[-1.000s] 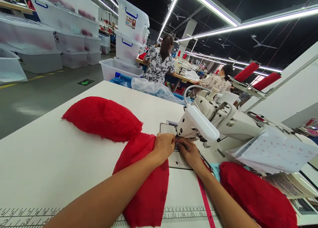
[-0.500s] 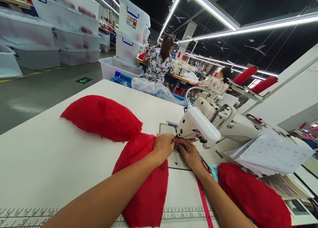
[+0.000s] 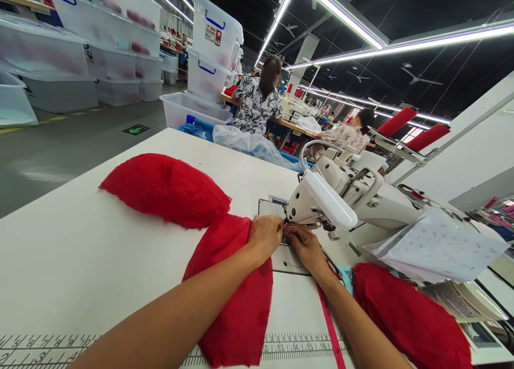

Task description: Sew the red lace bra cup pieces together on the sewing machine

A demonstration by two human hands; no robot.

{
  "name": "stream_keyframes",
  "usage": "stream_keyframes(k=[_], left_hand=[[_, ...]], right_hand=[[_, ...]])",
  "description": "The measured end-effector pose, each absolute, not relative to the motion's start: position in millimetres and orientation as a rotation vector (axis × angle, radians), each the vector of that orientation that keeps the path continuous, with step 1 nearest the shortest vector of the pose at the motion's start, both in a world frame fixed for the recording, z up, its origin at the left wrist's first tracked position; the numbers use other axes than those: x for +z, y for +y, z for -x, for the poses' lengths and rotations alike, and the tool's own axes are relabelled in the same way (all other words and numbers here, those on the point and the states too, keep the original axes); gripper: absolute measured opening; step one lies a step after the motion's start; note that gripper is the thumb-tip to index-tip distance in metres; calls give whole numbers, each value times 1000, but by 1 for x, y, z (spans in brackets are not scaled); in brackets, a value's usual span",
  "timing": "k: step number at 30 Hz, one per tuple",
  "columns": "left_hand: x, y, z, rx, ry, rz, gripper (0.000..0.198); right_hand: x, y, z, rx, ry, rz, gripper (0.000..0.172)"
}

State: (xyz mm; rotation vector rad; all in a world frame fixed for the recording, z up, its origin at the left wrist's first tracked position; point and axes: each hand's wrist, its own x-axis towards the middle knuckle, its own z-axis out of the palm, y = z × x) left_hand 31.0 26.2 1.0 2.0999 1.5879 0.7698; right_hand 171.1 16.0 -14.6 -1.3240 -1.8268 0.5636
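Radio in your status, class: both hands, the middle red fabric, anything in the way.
Left hand at middle red fabric, fingers curled. Right hand close beside, grip unclear. Fabric partly hidden by left forearm. Machine head close to both hands.

The tapering cloth panel (image 3: 244, 321) at my left hand (image 3: 265, 238) is red, and the leaf-shaped cloth piece (image 3: 164, 189) beyond it matches. To my right, the rounded cloth bundle (image 3: 413, 315) is red too, while the narrow flat strip (image 3: 330, 326) is pinkish red with dark dots. My smooth tabletop (image 3: 100, 267) is white, its printed ruler scale (image 3: 297, 348) black. I see a creamy-white sewing machine (image 3: 393, 202), red thread cones (image 3: 397, 121), and pink specks across a thin white sheet (image 3: 437, 246).
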Motion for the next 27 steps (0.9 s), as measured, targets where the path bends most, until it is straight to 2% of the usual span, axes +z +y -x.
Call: stream_keyframes(k=[27], left_hand=[[3, 27, -31, 743, 1581, -2154, 20]], right_hand=[[-20, 23, -171, 494, -1790, 1419, 18]])
